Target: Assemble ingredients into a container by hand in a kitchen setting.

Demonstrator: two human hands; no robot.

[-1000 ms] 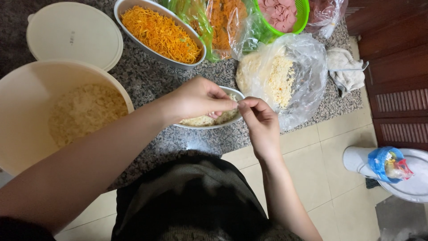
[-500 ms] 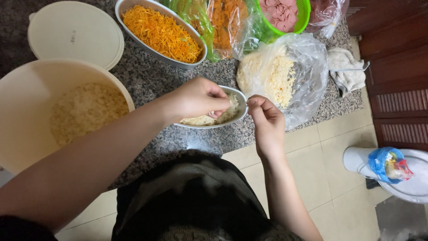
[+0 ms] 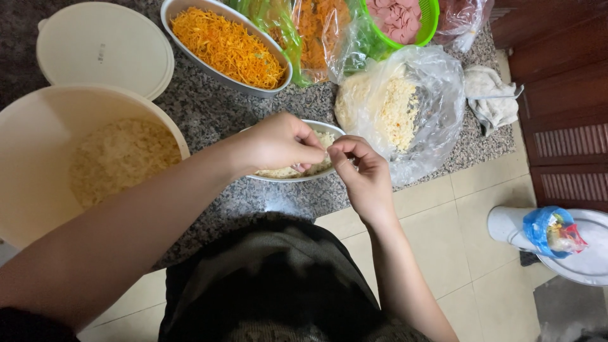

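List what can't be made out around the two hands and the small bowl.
- Head view: left hand hides most of the small bowl and its pale contents.
- What the right hand pinches: too small, hidden by fingers.
- Large tub: cut off by the left edge.

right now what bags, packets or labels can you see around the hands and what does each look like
Clear plastic bag: on the counter right of the hands, bulging, pale shredded food inside.
Clear bag with green tint: top centre, orange shreds inside.
Reddish clear bag: top right corner, crumpled.
Blue packet: on a white round thing on the floor, lower right, crumpled, with red and yellow.
Small dark mark: on the cream round lid, top left, too small to tell.
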